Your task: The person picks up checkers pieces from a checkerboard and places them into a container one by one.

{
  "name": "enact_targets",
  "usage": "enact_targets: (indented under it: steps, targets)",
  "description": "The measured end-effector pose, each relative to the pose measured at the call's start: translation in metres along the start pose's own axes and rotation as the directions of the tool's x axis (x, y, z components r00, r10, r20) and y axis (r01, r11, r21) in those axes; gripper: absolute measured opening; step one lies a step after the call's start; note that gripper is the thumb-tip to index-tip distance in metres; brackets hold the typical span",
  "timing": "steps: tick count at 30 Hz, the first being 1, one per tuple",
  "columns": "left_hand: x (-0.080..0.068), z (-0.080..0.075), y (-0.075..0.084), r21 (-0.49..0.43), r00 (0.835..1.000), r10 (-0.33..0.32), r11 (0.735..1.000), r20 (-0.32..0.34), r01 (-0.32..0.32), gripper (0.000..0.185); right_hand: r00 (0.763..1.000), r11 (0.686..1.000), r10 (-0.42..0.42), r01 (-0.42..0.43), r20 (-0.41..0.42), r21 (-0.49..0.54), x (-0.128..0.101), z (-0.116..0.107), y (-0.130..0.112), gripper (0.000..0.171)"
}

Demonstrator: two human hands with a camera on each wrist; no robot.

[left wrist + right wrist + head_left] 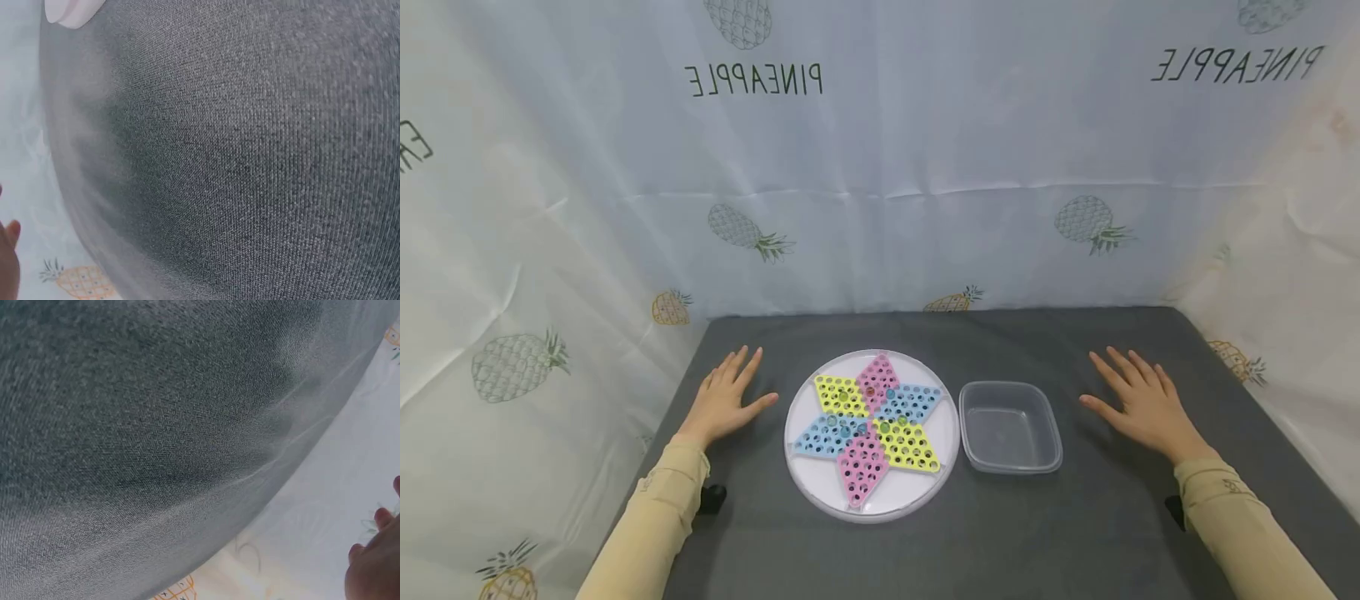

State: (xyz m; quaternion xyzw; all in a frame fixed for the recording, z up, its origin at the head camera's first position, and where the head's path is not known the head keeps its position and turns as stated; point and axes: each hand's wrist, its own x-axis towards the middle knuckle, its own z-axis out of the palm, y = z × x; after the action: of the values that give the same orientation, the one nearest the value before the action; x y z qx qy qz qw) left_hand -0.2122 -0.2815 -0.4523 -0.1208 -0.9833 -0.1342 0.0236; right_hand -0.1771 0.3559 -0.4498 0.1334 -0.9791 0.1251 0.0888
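Both my left hand [724, 402] and right hand [1142, 402] rest flat, empty; marbles remain on board [872, 500]; next move, I judge, calls for pinching one.

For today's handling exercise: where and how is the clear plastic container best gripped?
Take the clear plastic container by its right rim, coming from the right hand. It stands upright and open, its rim flares out, and the round game board crowds its left side.

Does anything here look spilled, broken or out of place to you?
Nothing stands out. The round game board lies flat with a few marbles in its holes, the clear tub beside it sits upright, and the left hand and right hand rest flat on the table.
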Motion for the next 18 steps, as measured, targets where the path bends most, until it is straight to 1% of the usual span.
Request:
enact_targets:
  steps: [5, 8, 13, 18]
  targets:
    - [-0.0013, -0.0015, 0.0032, -0.012, 0.999, 0.027, 1.000, -0.045, -0.028, 0.083, 0.998, 1.000, -0.028, 0.027, -0.057, -0.010, -0.0010, -0.0016, -0.0042, 0.075]
    - [-0.0011, -0.0030, 0.0045, -0.029, 0.998, 0.024, 0.999, -0.059, -0.026, 0.082, 0.996, 0.999, -0.035, 0.034, -0.082, -0.019, 0.0000, -0.0029, -0.0055, 0.075]
    - [-0.0032, -0.0033, 0.0069, -0.084, 0.999, 0.000, 0.996, -0.041, -0.004, 0.079, 0.994, 0.999, -0.038, 0.037, -0.103, -0.009, -0.0021, -0.0034, -0.0061, 0.074]
    - [-0.0081, -0.0013, 0.0077, -0.182, 0.999, -0.029, 0.983, -0.032, 0.022, 0.066, 0.996, 0.998, -0.024, 0.029, -0.091, 0.059, -0.0039, -0.0017, -0.0091, 0.069]
